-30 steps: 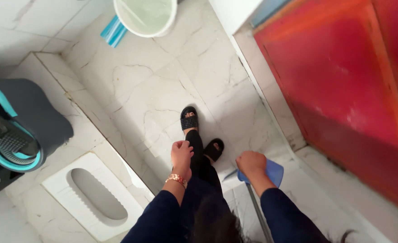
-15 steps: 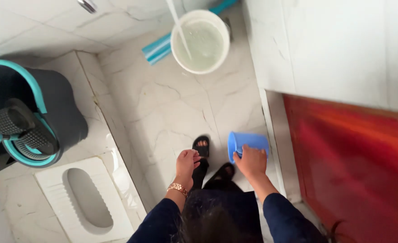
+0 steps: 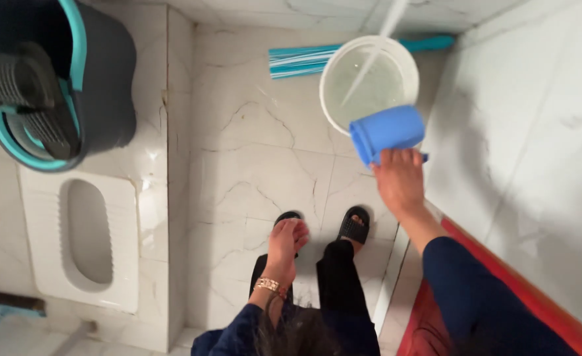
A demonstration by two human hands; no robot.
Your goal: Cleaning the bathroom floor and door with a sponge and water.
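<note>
Marble bathroom floor (image 3: 258, 151), white bucket (image 3: 370, 82) as landmark; blue mug (image 3: 386, 134) at bucket's near rim, gripped by right hand (image 3: 399, 181); water stream falls into bucket; better keep mug level, dip below rim, avoid splash; left hand (image 3: 285, 242) loose, holds nothing, well nearer than bucket; mop bucket (image 3: 47, 79) far left of bucket

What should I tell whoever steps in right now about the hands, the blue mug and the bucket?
Right hand grips the blue plastic mug, held at the rim of the round white bucket.
Left hand is empty, hanging by the leg.
A water stream is running into the bucket, which is part full.
Dark grey mop bucket with teal rim stands by the white squat toilet pan.
Done: mug in hand. Left: scooping appears not yet done.
</note>
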